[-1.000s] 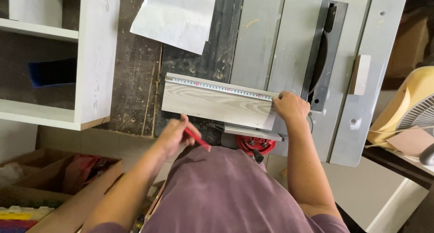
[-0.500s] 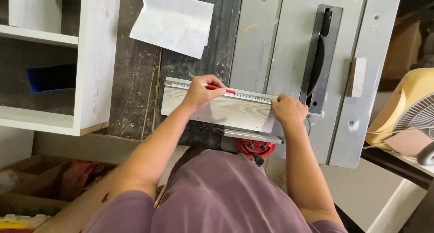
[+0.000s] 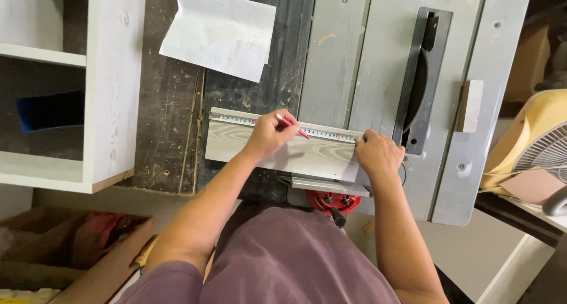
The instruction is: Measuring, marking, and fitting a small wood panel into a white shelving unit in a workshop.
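Head view: one person's two bare arms reach down over a table saw point(image 3: 472, 162).
Plank: one pale grey wood-grain plank point(image 3: 283, 153), a long flat rectangle, lies across the near edge of the saw table, its left end over the dark worn wooden bench point(image 3: 171, 133).
Tape: one measuring tape point(image 3: 325, 133), a thin pale strip with fine markings, lies flat along the plank's far edge.
Left hand: the left hand point(image 3: 269, 133) rests on the middle of the plank, fingers pinched closed around one red pencil point(image 3: 292, 127); the pencil's tip touches the tape at the far edge.
Right hand: the right hand point(image 3: 378, 156) presses on the plank's right end, fingers curled down over the far right corner where the tape ends; whether it grips the tape's end I cannot tell.
Saw table: smooth grey metal, with one long dark slotted insert point(image 3: 420, 82) just beyond the right hand.
Block: one small pale rectangular block point(image 3: 469, 106) sits toward the right edge of the saw table.
Paper: one creased white sheet point(image 3: 218, 32) lies on the bench, well beyond the plank.
Shelf unit: one white-painted board cabinet point(image 3: 112, 85) stands at the bench's left edge.
Knob: one red round knob point(image 3: 333, 202) sits under the near edge of the saw.
Fan: one yellow fan point(image 3: 531, 144) with a grille stands to the right.
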